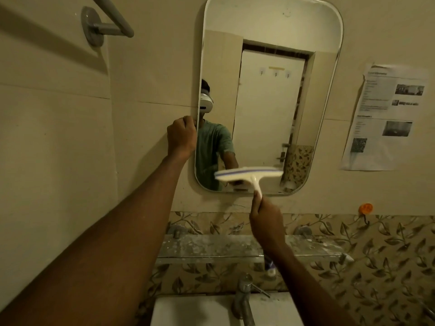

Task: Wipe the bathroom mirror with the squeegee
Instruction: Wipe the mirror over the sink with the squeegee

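A tall mirror (270, 95) with rounded corners hangs on the beige wall. My right hand (264, 220) grips the handle of a white squeegee (249, 176) with a blue strip along its blade. The blade lies across the mirror's lower part, blurred and tilted slightly. My left hand (181, 136) holds the mirror's left edge at mid height, fingers curled around the rim. The mirror reflects a person in a green shirt and a white door.
A glass shelf (211, 249) runs below the mirror, above a white sink (188, 311) with a metal tap (243, 300). A towel bar (106, 22) sticks out at upper left. A printed paper (386, 118) and an orange hook (364, 208) are on the right wall.
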